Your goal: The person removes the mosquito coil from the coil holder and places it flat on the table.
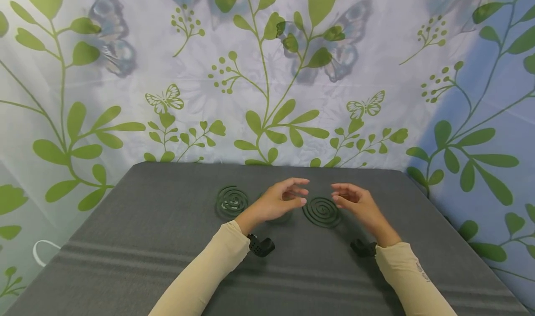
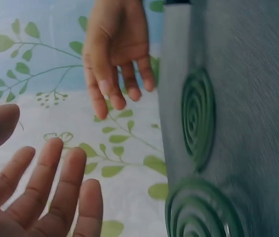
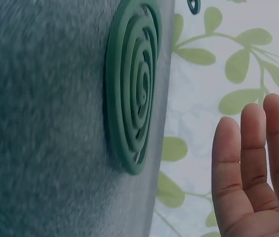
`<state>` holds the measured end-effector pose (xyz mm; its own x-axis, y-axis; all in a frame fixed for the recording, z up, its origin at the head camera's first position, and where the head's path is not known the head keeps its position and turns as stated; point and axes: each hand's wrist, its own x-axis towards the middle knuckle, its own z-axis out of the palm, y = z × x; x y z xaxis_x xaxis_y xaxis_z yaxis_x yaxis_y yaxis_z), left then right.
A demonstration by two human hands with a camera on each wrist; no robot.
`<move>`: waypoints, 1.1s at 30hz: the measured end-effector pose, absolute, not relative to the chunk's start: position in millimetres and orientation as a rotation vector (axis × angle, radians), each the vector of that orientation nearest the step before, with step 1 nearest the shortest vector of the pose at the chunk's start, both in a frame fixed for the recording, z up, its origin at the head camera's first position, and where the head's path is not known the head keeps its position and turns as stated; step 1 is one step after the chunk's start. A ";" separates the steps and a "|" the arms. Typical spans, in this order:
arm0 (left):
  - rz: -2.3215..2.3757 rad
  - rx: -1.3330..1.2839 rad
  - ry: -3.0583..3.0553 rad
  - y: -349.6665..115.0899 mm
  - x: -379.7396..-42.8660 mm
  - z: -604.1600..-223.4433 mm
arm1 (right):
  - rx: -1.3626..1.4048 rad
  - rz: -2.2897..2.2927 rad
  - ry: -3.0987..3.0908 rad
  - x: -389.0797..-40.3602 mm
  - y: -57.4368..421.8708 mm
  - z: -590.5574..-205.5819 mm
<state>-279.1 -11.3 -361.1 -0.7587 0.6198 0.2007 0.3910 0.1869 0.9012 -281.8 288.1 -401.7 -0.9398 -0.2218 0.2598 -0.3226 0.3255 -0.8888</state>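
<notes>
Three dark green mosquito coils lie in a row on the grey table. The left coil (image 1: pixel 231 201) has small pale patches showing through its rings. My left hand (image 1: pixel 277 201) hovers over the middle coil (image 1: pixel 281 217) and hides most of it. Beside the right coil (image 1: pixel 322 211) my right hand (image 1: pixel 357 205) is held in the air, fingers loosely bent and nothing in them. The two palms face each other with a gap between. In the right wrist view, the fingers (image 3: pixel 254 153) are fairly straight and apart from the coil (image 3: pixel 134 89).
The grey cloth-covered table (image 1: pixel 167 241) has wrinkles across its front. Behind it hangs a curtain (image 1: pixel 200 74) with green leaves and butterflies. A white loop (image 1: pixel 39 253) shows at the table's left edge. Black wrist devices (image 1: pixel 261 246) sit under both wrists.
</notes>
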 end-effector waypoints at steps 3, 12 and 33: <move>1.607 1.024 2.299 -17.5 -276.5 -362.3 | 0.549 1.689 -2.472 -279.6 282.7 -401.4; 1.650 1.090 2.339 -40.6 -272.4 -367.5 | 0.670 1.523 -2.455 -277.7 266.2 -408.3; 1.621 0.923 2.425 -93.6 -287.0 -383.7 | 0.705 1.421 -2.644 -287.5 241.8 -414.9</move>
